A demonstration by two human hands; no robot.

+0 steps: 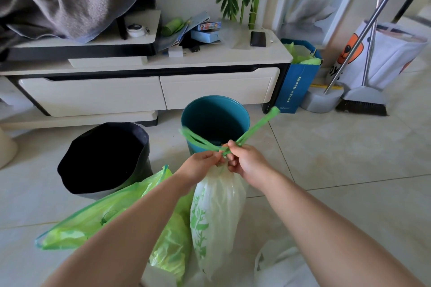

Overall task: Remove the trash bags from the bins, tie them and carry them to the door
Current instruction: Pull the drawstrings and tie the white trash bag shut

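A white trash bag with a green plant print hangs gathered at its neck below my hands. My left hand and my right hand both pinch its green drawstrings, which cross at the neck and stick up left and right. Behind the hands stands a teal bin with no bag in it. To its left is a bin lined with a black bag. A bright green bag lies on the floor under my left forearm.
A low white TV cabinet runs along the wall behind the bins. A blue paper bag, a broom and dustpan and a white printed bag stand at the right. Another white plastic bag lies at bottom right on the tiled floor.
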